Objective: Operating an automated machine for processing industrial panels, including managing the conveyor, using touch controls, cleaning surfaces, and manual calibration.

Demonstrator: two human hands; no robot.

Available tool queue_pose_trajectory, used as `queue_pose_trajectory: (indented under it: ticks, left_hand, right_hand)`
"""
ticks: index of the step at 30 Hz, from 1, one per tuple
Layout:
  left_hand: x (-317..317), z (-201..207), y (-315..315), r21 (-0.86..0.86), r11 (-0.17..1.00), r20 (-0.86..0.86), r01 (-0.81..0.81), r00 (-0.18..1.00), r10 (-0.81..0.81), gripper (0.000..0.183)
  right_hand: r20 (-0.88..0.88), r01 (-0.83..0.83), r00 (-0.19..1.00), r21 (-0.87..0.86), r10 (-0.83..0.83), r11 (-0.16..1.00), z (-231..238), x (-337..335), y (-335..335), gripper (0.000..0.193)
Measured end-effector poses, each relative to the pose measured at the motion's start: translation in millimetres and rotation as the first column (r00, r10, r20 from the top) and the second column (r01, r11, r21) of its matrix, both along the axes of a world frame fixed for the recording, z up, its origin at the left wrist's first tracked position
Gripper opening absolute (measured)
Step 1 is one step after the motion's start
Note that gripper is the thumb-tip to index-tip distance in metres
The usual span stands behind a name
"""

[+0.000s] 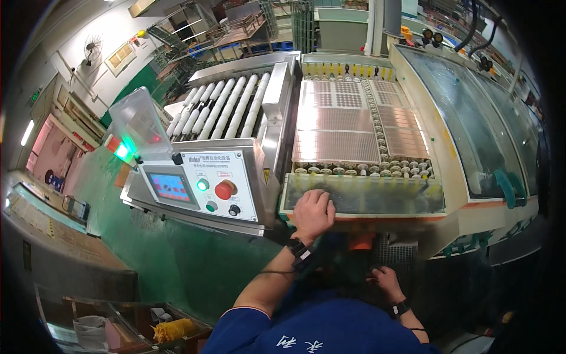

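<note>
My left hand rests on the front edge of a roller conveyor, back upward, fingers bent over the edge and their tips hidden. Just beyond it, copper-coloured perforated panels lie flat on the small white conveyor wheels; a narrower panel lies on the right. Lower down, in the shade beneath the machine's front, my right hand is curled with thumb and fingers close together. What it holds, if anything, is too dark to make out. A dark mesh piece is just above that hand.
To the left stands a control panel with a screen, a red knob and green buttons. White rollers lie behind it. A clear-covered machine section is on the right. A box with yellow material sits at lower left.
</note>
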State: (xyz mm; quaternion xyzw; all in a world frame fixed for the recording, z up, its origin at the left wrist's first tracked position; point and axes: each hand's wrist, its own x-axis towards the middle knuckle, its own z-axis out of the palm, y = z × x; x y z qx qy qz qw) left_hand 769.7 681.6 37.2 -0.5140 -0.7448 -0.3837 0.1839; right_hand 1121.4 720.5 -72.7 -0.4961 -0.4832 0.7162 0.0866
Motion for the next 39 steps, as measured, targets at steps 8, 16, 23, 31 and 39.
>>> queue_pose_trajectory:
  ticks: [8, 16, 23, 31, 39]
  left_hand:
    - [-0.2, 1.2, -2.5, -0.001, 1.000, 0.026, 0.019, 0.999, -0.019, 0.017]
    - [-1.1, -0.2, -4.3, -0.016, 1.000, 0.032, 0.017, 0.999, -0.017, 0.017]
    - [-2.3, -0.7, -5.7, -0.013, 0.999, 0.047, 0.029, 0.998, -0.028, 0.017]
    - [-0.8, 3.8, -7.5, -0.045, 0.999, 0.054, 0.020, 0.998, -0.017, 0.018]
    - [-1.1, -6.5, -1.0, -0.003, 1.000, 0.011, -0.004, 1.000, 0.004, 0.018]
  right_hand:
    - [-0.016, -0.021, 1.000, 0.030, 0.022, 0.999, -17.3, 7.3, -0.4, 0.032]
    - [0.030, -0.066, 0.997, -0.005, 0.066, 0.998, -17.4, 12.8, -0.7, 0.031]
    - [0.048, -0.063, 0.997, 0.016, 0.062, 0.998, -7.0, 13.0, -5.0, 0.033]
    - [0.045, -0.037, 0.998, -0.032, 0.039, 0.999, -12.3, 8.1, 0.0, 0.032]
    - [-0.018, -0.044, 0.999, 0.014, 0.044, 0.999, -26.7, 11.9, 5.6, 0.032]
